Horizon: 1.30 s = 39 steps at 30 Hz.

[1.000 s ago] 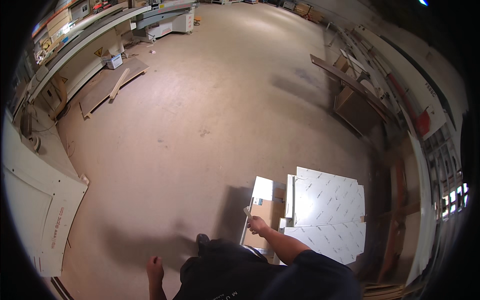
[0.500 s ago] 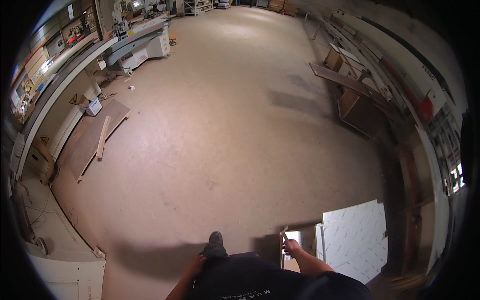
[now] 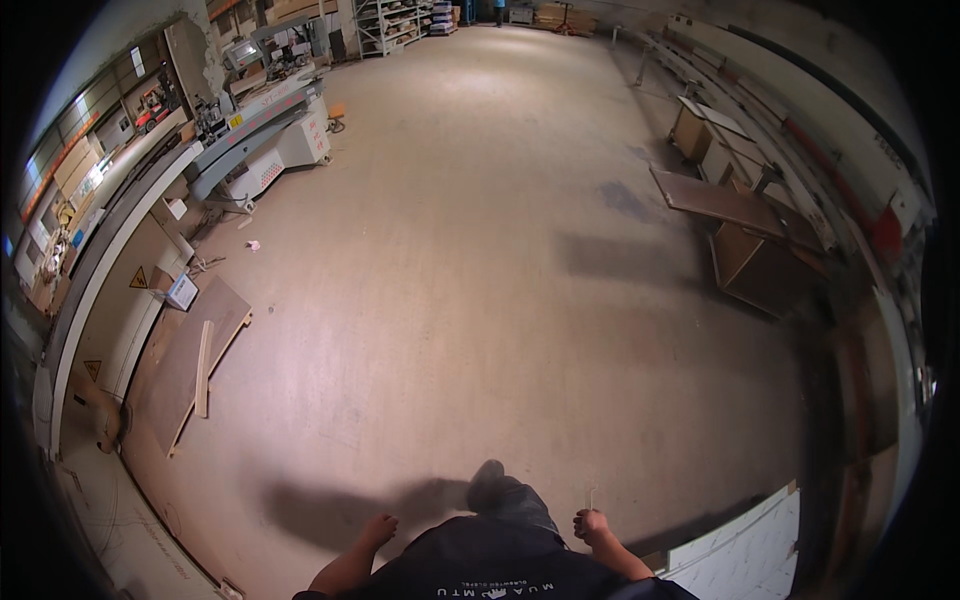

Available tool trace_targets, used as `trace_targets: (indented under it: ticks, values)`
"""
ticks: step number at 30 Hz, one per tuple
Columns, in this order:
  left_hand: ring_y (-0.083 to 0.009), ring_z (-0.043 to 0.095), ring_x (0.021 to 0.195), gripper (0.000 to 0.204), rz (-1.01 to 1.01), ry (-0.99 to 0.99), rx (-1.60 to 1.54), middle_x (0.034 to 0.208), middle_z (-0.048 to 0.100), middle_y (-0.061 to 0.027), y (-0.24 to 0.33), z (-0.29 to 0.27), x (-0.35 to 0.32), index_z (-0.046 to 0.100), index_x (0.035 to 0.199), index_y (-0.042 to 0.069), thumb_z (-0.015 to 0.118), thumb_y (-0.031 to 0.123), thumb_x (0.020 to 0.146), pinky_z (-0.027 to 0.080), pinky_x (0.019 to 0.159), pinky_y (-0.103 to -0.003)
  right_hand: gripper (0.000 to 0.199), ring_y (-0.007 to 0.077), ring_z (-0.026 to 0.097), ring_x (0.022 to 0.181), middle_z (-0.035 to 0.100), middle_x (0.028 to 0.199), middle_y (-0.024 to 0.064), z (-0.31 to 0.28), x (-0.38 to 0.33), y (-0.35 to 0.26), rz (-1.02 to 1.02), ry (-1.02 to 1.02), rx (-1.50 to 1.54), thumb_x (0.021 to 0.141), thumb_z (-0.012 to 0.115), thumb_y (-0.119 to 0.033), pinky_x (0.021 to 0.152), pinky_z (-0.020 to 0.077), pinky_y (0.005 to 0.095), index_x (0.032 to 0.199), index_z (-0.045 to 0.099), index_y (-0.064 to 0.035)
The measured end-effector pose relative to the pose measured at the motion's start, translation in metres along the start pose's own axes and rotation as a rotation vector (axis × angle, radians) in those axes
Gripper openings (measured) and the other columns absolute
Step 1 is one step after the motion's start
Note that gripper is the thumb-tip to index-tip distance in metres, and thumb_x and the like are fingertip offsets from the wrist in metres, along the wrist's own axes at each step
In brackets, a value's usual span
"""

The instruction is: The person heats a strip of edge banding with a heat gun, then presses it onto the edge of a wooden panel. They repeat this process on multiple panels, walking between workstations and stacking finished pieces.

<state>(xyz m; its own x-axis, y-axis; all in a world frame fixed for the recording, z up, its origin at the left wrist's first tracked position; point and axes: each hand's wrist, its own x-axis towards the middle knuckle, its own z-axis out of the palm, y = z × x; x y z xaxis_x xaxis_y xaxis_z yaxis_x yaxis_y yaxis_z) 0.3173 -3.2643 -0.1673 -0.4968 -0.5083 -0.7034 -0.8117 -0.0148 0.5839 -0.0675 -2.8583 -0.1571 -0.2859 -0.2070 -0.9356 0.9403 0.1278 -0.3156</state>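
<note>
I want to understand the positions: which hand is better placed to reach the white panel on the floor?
The right hand, probably. It is closed around a thin stick-like piece and hangs on the side of the white panel, at the lower right. The left hand is empty, on the far side of the body.

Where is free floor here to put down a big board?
The wide concrete floor is bare between the grey machine on the left and the brown cabinets on the right. It is crowded by the left wall, around the flat brown board, and at the lower right by the white panels.
</note>
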Motion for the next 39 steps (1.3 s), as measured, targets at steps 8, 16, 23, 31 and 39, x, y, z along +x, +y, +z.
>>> trace_targets:
  ticks: [8, 16, 23, 31, 39]
  values:
    - [-0.0189, 0.066, 0.067, 0.028, 0.103, 0.170, -0.426, 0.082, 0.069, -0.0103, 0.265, -0.068, 0.167, 0.067, 0.100, -0.002, 0.058, 0.024, 0.095, 0.053, 0.063, -0.031, 0.012, 0.0142, 0.047, 0.052, 0.055, 0.072, 0.0065, 0.140, 0.012, -0.283, -0.278, 0.145, -0.271, 0.092, 0.053, -0.014, 0.042, 0.0341, 0.0302, 0.099, 0.055, -0.0039]
    - [-0.0133, 0.057, 0.058, 0.017, 0.034, -0.322, -0.039, 0.075, 0.061, -0.0056, 0.478, -0.107, 0.355, 0.062, 0.093, 0.004, 0.056, 0.019, 0.095, 0.046, 0.054, -0.028, 0.021, 0.0124, 0.046, 0.055, 0.057, 0.076, 0.0042, 0.224, 0.050, -0.404, -0.365, 0.218, -0.012, 0.092, 0.055, -0.021, 0.045, 0.0396, 0.0305, 0.103, 0.060, -0.0042]
    - [-0.0151, 0.057, 0.057, 0.017, 0.194, -0.450, 0.145, 0.073, 0.059, -0.0054, 0.696, -0.047, 0.503, 0.059, 0.091, 0.005, 0.056, 0.021, 0.094, 0.045, 0.052, -0.028, 0.021, 0.0116, 0.046, 0.046, 0.058, 0.072, 0.0045, 0.270, 0.032, -0.397, -0.393, 0.378, 0.323, 0.092, 0.056, -0.020, 0.039, 0.0367, 0.0300, 0.106, 0.061, -0.0043]
    - [-0.0171, 0.056, 0.057, 0.018, 0.255, -0.562, 0.215, 0.071, 0.057, -0.0051, 0.895, 0.041, 0.616, 0.056, 0.089, 0.006, 0.055, 0.023, 0.093, 0.044, 0.050, -0.027, 0.022, 0.0104, 0.046, 0.044, 0.058, 0.068, 0.0018, 0.284, 0.119, -0.549, -0.463, 0.334, 0.449, 0.095, 0.054, -0.026, 0.038, 0.0373, 0.0296, 0.104, 0.063, -0.0088]
    - [-0.0146, 0.064, 0.074, 0.023, 0.480, -0.898, 0.285, 0.083, 0.067, -0.0067, 1.008, 0.070, 0.652, 0.066, 0.100, -0.002, 0.058, 0.019, 0.094, 0.052, 0.071, -0.030, 0.037, 0.0097, 0.044, 0.053, 0.055, 0.076, 0.0010, 0.303, 0.123, -0.782, -0.593, 0.184, 0.005, 0.102, 0.042, -0.037, 0.046, 0.0364, 0.0256, 0.112, 0.060, -0.0070]
